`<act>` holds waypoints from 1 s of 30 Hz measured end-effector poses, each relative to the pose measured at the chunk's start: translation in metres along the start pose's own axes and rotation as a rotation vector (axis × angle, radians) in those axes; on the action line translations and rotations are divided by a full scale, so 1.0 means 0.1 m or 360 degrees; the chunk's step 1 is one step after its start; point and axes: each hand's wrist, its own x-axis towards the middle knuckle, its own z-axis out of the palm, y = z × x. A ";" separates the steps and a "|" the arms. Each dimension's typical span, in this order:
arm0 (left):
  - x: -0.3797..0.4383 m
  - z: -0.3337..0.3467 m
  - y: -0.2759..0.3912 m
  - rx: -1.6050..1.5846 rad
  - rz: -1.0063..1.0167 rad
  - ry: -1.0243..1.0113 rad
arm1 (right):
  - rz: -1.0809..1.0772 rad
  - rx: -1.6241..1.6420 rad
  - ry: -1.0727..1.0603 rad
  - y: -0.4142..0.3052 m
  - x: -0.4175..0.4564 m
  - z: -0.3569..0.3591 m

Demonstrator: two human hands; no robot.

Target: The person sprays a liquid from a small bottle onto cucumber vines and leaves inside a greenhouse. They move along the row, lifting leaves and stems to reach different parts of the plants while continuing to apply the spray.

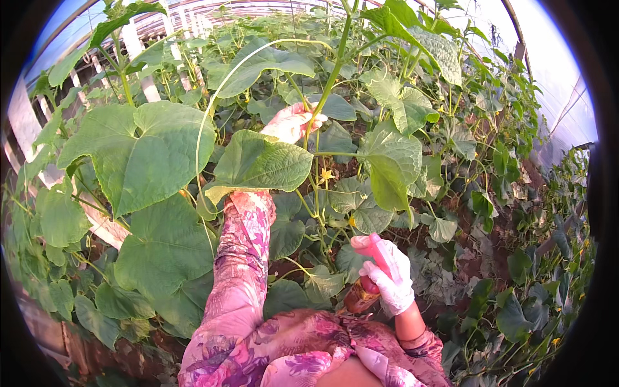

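My left hand (292, 123) reaches up and forward, its fingers pinched around the green stem of a cucumber vine (336, 72). A broad leaf (263, 162) covers the wrist and part of that forearm. Just below the fingers, a yellow star-shaped flower (327, 175) hangs beside the lower stem. Close to my chest at the right, my right hand (396, 283) wears a thin white glove. It grips a small spray bottle (360, 297) with a pink trigger head (381, 255). The glove hides part of the bottle, whose body looks reddish brown.
Large cucumber leaves (145, 150) crowd the left, where a curling tendril (205, 121) arcs over my forearm. White slats (138, 53) stand behind them. More vines (522, 300) fill the right side, below a translucent plastic greenhouse wall (566, 101). A thin string (296, 48) hangs near the stem.
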 end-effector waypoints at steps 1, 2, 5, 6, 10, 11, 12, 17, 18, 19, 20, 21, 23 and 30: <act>0.00 0.03 0.00 0.0090 0.0017 0.0098 | -0.0016 -0.0003 -0.0004 0.00 0.00 -0.01; -0.01 0.07 0.00 0.0180 0.0037 0.0195 | -0.0032 -0.0007 -0.0009 0.00 0.00 -0.02; -0.02 0.11 0.00 0.0495 0.0117 0.0366 | -0.0051 -0.0036 -0.0103 0.04 -0.01 -0.09; -0.04 0.22 0.01 0.0623 0.0087 0.0394 | -0.0074 -0.0040 -0.0074 0.08 -0.02 -0.13; -0.24 0.39 0.18 0.1668 0.0258 0.0664 | 0.0013 -0.0007 -0.0149 0.09 -0.02 -0.24; -0.30 0.47 0.17 0.1901 0.0343 0.0747 | -0.0032 0.0012 -0.0143 0.13 -0.02 -0.26; -0.40 0.52 0.15 0.2096 0.0701 0.1059 | -0.0092 0.0039 -0.0163 0.17 0.00 -0.26; -0.45 1.63 -0.23 0.1756 0.1140 0.1168 | -0.0134 0.0137 -0.0238 0.31 0.13 -0.62; -0.34 1.88 -0.21 0.1754 0.1062 0.1099 | -0.0171 0.0149 -0.0275 0.34 0.17 -0.71; -0.22 2.08 -0.11 0.1581 0.0997 0.1159 | -0.0212 0.0157 -0.0338 0.35 0.21 -0.79; -0.06 2.16 0.01 0.1541 0.0900 0.1220 | -0.0330 -0.0030 -0.0408 0.26 0.26 -0.89; 0.09 2.16 0.16 0.1501 0.0815 0.1285 | -0.0342 -0.0063 -0.0452 0.25 0.28 -1.00; 0.31 1.99 0.44 0.1371 0.0888 0.1360 | -0.0399 -0.0107 -0.0563 0.23 0.31 -1.20; 0.72 2.04 0.84 0.1796 -0.0102 0.1448 | -0.0255 -0.0016 -0.0422 0.57 0.29 -2.09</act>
